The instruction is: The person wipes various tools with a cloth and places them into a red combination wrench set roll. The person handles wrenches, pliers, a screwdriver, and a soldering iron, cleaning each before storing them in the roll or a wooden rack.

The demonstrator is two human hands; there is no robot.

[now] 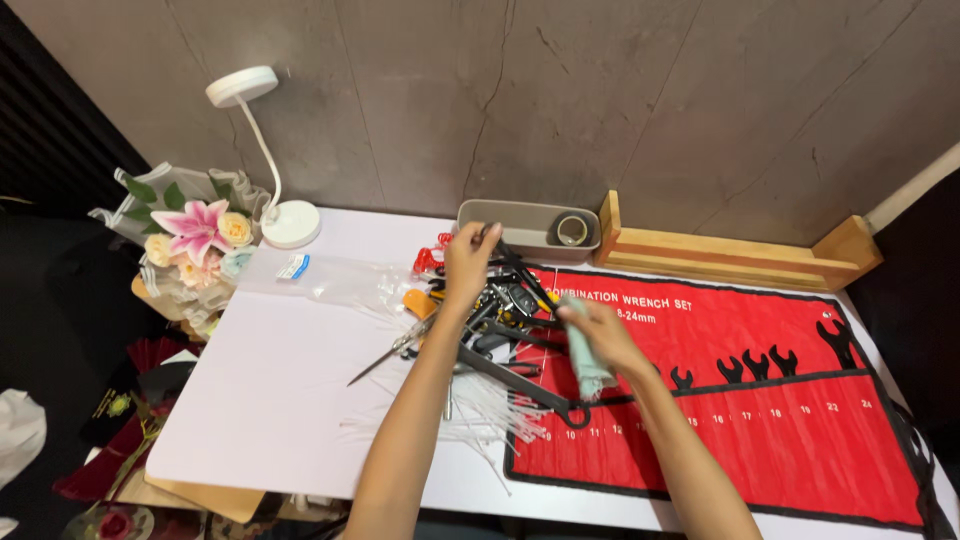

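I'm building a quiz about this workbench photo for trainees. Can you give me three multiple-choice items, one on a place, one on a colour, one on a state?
1. Where does the grey oblong plastic tray stand?
A. at the back of the table by the wall
B. on the floor
C. on the red roll

2. What colour is the fabric wrench roll?
A. blue
B. red
C. yellow

3. What is the right hand doing?
A. resting flat and empty
B. gripping a pale green folded cloth
C. holding the white desk lamp

Answers:
1 A, the tray sits against the grey wall beside the wooden rack.
2 B, the roll is red with black trim.
3 B, the fingers close around the cloth above the black wrenches, while the left hand lifts a slim black tool.
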